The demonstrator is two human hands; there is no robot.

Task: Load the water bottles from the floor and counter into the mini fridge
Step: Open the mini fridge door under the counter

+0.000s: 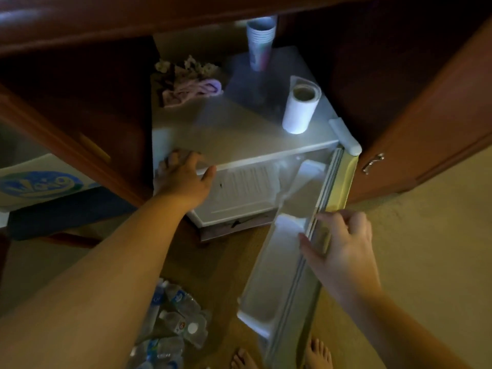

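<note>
Bracing the mini fridge [239,134] top with a flat, unclenched left hand [183,179] while the right hand [343,243] is gripping its door [287,275] edge, the person is leaving floor-bound water bottles [173,326], likely light, crinkly, slippery, best taken mid-body.

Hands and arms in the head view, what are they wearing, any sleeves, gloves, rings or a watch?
Nothing shows on either. The left hand and right hand are bare, with no gloves. Both forearms are uncovered right to the frame edge, so no sleeves show. I see no watch, bracelet or ring, though the light is dim and the fingers are partly blurred.
</note>
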